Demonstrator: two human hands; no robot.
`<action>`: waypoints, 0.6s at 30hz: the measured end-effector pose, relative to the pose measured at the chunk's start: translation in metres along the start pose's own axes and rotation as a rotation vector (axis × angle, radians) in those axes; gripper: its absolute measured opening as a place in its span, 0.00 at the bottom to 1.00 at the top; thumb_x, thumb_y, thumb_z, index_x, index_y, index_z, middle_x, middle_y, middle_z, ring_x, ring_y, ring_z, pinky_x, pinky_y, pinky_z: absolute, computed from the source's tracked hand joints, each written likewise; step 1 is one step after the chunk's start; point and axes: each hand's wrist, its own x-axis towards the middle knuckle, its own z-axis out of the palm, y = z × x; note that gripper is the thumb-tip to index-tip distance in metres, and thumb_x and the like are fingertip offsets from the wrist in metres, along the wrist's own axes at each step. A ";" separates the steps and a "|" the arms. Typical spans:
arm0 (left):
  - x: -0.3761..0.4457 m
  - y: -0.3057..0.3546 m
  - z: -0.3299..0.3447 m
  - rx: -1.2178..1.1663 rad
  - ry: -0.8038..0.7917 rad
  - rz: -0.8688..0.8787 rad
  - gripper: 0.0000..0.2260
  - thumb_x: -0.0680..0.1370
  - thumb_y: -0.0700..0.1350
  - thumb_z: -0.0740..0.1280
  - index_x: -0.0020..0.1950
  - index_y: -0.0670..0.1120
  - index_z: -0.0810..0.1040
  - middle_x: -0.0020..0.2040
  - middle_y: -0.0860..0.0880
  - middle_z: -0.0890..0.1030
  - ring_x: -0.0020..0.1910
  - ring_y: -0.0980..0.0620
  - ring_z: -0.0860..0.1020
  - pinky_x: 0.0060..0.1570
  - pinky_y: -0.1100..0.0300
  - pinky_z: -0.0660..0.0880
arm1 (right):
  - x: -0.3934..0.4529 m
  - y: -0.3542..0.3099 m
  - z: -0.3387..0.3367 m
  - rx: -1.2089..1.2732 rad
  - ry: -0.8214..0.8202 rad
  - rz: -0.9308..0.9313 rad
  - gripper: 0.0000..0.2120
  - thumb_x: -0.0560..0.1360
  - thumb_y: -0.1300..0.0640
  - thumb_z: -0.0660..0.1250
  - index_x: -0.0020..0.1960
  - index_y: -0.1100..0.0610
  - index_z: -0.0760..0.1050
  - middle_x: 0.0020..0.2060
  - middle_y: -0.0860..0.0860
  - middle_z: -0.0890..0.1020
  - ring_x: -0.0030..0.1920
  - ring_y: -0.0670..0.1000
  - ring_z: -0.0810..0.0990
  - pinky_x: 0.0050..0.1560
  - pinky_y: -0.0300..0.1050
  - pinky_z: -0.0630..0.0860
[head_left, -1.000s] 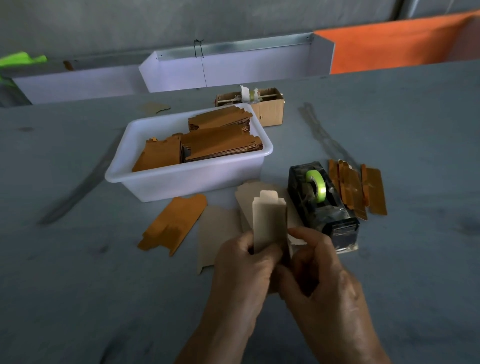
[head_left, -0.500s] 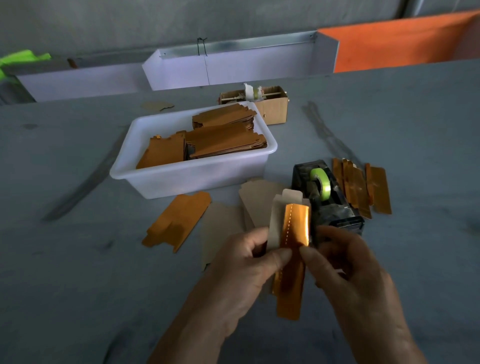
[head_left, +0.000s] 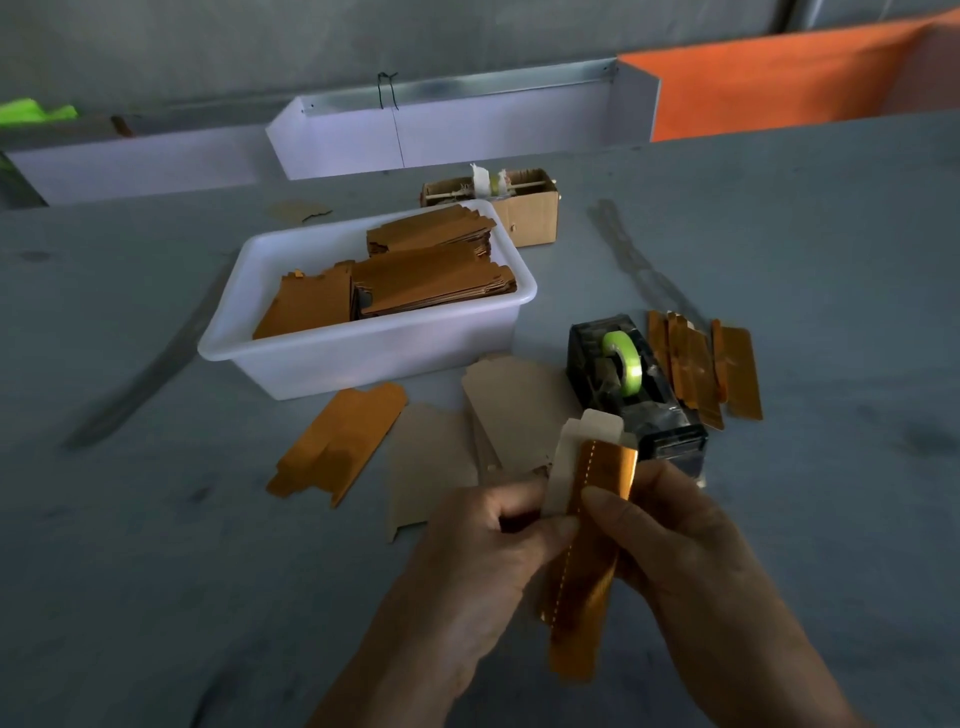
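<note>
Carton blank (head_left: 587, 545): thin card, orange-gold face glossy and catching light, inner side pale and matt (looks like uncoated paperboard). Tub (head_left: 363, 358): white plastic, smooth, slightly translucent. Tape dispenser (head_left: 660, 421): black plastic, shiny. Small box (head_left: 530, 218): brown corrugated cardboard, ragged edges. Worktop (head_left: 156, 519): grey, matt, scuffed. Back rail (head_left: 467, 88): bare sheet metal, dull sheen.

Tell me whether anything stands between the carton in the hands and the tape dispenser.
Nothing visible does. The left hand and right hand pinch the gold carton, whose pale top flap overlaps the tape dispenser in view; no object lies between them.
</note>
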 end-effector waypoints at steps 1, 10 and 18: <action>0.001 -0.001 0.002 -0.036 0.046 -0.003 0.06 0.75 0.47 0.70 0.49 0.56 0.84 0.44 0.58 0.85 0.45 0.62 0.82 0.49 0.64 0.77 | 0.001 0.000 0.000 0.002 0.018 0.010 0.13 0.65 0.54 0.69 0.48 0.59 0.78 0.38 0.57 0.84 0.41 0.57 0.83 0.49 0.57 0.79; -0.006 -0.008 0.025 0.362 0.421 0.205 0.11 0.77 0.51 0.67 0.59 0.58 0.80 0.46 0.59 0.72 0.49 0.61 0.74 0.49 0.70 0.72 | -0.001 0.002 0.003 0.010 0.118 0.044 0.06 0.72 0.62 0.68 0.49 0.58 0.78 0.38 0.55 0.85 0.39 0.53 0.85 0.41 0.48 0.79; -0.009 -0.005 0.054 0.984 0.331 0.245 0.18 0.71 0.48 0.58 0.46 0.43 0.85 0.33 0.49 0.78 0.25 0.55 0.74 0.21 0.67 0.63 | -0.004 -0.003 0.007 0.043 0.100 0.042 0.06 0.71 0.60 0.69 0.47 0.58 0.80 0.36 0.53 0.85 0.37 0.48 0.84 0.31 0.33 0.76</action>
